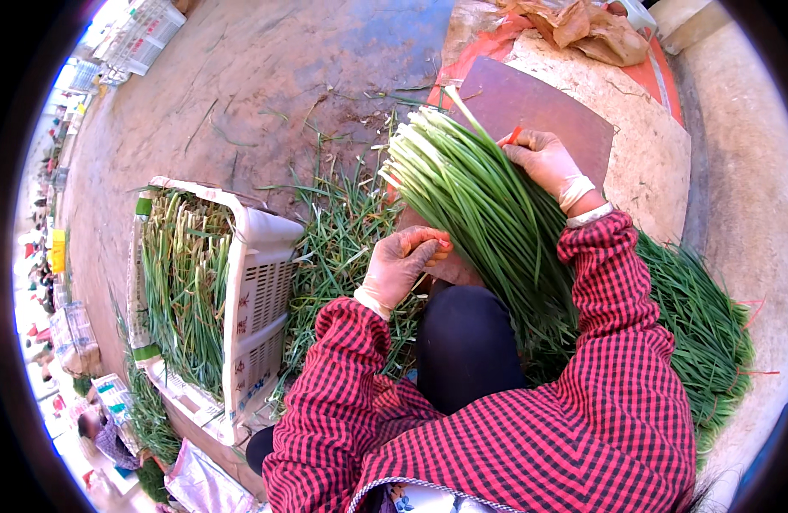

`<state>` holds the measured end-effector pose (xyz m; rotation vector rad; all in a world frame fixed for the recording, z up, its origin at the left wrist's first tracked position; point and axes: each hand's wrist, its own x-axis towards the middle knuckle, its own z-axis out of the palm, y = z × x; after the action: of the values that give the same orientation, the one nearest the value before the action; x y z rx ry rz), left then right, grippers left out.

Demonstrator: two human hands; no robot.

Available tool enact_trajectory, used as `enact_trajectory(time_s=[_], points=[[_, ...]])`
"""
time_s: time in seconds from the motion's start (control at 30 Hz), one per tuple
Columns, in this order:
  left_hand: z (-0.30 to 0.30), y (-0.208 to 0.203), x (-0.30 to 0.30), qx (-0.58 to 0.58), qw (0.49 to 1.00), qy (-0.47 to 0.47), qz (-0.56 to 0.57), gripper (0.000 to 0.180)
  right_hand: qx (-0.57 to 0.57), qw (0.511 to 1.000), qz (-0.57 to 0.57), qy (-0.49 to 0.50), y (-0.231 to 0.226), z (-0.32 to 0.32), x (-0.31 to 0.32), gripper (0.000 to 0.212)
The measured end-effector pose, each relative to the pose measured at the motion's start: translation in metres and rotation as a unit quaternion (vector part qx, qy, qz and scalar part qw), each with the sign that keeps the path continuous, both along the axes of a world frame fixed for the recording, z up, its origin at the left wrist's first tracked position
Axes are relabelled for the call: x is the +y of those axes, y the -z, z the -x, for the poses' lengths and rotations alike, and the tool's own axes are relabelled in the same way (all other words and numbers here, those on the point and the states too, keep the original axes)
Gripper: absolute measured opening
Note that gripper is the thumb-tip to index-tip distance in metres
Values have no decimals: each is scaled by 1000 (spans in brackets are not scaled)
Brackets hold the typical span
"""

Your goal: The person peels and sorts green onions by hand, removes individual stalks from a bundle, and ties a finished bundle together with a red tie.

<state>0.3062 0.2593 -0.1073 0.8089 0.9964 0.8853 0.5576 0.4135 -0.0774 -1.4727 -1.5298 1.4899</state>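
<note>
A thick bundle of green chives (488,201) with pale cut ends lies slanted before me, on a brown board (539,94). My right hand (543,167), in a thin glove, is closed in a pinch at the bundle's right side, with a red tie (515,135) sticking out from its fingertips. On the bundle's left, my gloved left hand (404,263) is also pinched, and a little red shows at its fingertips. How the tie runs round the chives is hidden. More chives (697,342), with thin red ties among them, lie beside my right arm.
To the left, a white plastic crate (261,274) lies on its side, filled with chives. Loose leaf trimmings (342,231) cover the ground between crate and bundle. Crumpled brown sacking (582,30) lies at the far right, near a concrete ledge (736,154). Other crates (141,38) and a person (107,436) are farther left.
</note>
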Motion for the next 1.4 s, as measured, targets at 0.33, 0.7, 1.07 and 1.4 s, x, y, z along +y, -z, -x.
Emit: enact_trajectory(time_s=[0.33, 0.7, 1.07, 1.4], points=[[-33, -50, -33, 248, 956, 4, -154, 13, -270, 880, -389, 38, 34, 87, -87, 9], [-28, -35, -21, 91, 986, -130, 51, 18, -72, 899, -433, -13, 25, 82, -113, 17], [-28, -40, -7, 107, 984, -116, 86, 18, -107, 896, -428, -48, 30, 77, -107, 12], [-33, -42, -1, 108, 980, -141, 85, 17, -112, 912, -390, -62, 36, 76, -98, 13]])
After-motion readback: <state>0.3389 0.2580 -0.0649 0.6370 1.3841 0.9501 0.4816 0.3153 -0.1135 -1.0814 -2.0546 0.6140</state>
